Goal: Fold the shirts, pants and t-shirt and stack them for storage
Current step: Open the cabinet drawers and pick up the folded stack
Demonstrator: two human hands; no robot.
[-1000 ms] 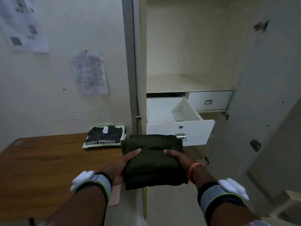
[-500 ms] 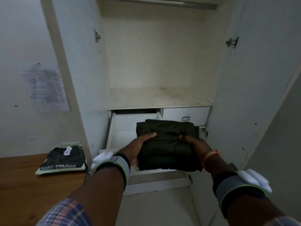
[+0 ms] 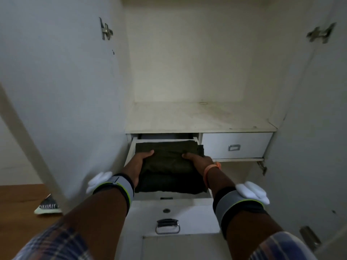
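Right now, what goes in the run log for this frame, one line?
step: stowing | item: folded dark green garment | left hand: grips | right hand: grips | place: open left drawer | right drawer: closed

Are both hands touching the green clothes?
Touching. The head view shows the left hand and right hand gripping the folded green clothes from either side, thumbs on top.

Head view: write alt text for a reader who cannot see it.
Both hands, left hand and right hand, grip a folded dark green garment over the open left drawer of a white wardrobe. The right drawer is closed; another folded garment lies on a wooden table at left.
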